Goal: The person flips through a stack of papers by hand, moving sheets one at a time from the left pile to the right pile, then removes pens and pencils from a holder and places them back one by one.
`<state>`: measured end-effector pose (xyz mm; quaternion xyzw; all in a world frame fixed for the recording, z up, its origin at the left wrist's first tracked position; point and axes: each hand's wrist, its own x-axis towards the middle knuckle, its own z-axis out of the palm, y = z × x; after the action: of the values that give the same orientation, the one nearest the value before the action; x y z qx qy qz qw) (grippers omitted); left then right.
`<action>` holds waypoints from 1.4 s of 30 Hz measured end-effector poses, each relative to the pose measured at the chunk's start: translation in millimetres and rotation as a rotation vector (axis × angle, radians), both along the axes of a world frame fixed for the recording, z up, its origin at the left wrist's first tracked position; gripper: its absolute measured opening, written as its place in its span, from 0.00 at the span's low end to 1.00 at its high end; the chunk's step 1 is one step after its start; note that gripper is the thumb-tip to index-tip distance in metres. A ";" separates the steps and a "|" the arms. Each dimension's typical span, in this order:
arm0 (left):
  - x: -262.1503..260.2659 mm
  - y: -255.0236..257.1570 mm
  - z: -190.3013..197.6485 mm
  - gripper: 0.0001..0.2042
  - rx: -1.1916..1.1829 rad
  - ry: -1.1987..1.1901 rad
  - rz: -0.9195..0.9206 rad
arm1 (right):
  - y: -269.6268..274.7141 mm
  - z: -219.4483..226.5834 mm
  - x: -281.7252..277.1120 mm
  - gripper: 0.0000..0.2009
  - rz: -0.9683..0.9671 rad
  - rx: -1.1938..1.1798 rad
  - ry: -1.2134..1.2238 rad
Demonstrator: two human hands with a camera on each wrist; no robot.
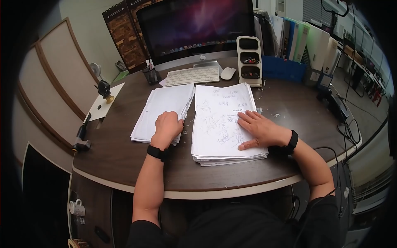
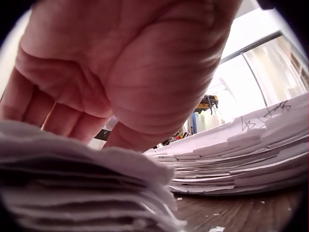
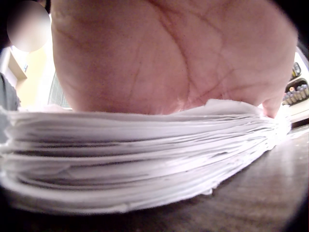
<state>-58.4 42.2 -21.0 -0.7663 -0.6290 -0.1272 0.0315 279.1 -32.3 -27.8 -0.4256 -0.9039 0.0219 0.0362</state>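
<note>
Two stacks of white paper lie side by side on the desk. My left hand (image 1: 167,127) rests on the lower right part of the left paper stack (image 1: 155,103), knuckles up and fingers bent down towards the sheets. In the left wrist view its palm (image 2: 120,63) arches over the frayed paper edges. On the taller right paper stack (image 1: 209,142), covered with handwriting and sketches, my right hand (image 1: 260,131) lies palm down with its fingers spread. The right wrist view shows that palm (image 3: 169,58) close over the stack's layered side edges (image 3: 120,159).
Behind the stacks are a keyboard (image 1: 192,76), a mouse (image 1: 228,73), a monitor (image 1: 198,29) and an upright organizer (image 1: 249,62). A pen cup (image 1: 152,75) stands at the back left. Binders (image 1: 304,41) line the back right. Paper scraps (image 1: 276,115) lie beside the right stack.
</note>
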 end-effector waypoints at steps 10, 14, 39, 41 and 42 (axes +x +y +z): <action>7.7 -8.7 7.8 0.20 -0.019 0.042 -0.035 | -0.8 1.7 -1.2 0.52 -0.010 -0.011 -0.013; 8.5 -9.4 4.0 0.20 0.001 0.037 -0.064 | 0.5 -2.2 0.5 0.52 0.004 0.004 -0.003; -17.8 18.2 -8.5 0.11 0.124 -0.089 0.071 | -1.2 3.5 -1.5 0.52 -0.013 -0.021 -0.024; -16.4 15.6 -3.2 0.09 0.164 -0.102 0.120 | -1.6 2.7 -1.2 0.52 -0.008 -0.031 -0.032; -14.6 14.7 0.9 0.08 0.214 -0.109 0.179 | -0.5 -0.2 -0.2 0.52 -0.006 -0.017 -0.026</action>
<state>-73.0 57.0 -20.1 -0.6912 -0.6785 -0.2317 0.0900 278.9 -32.9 -28.0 -0.4286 -0.9029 0.0239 0.0212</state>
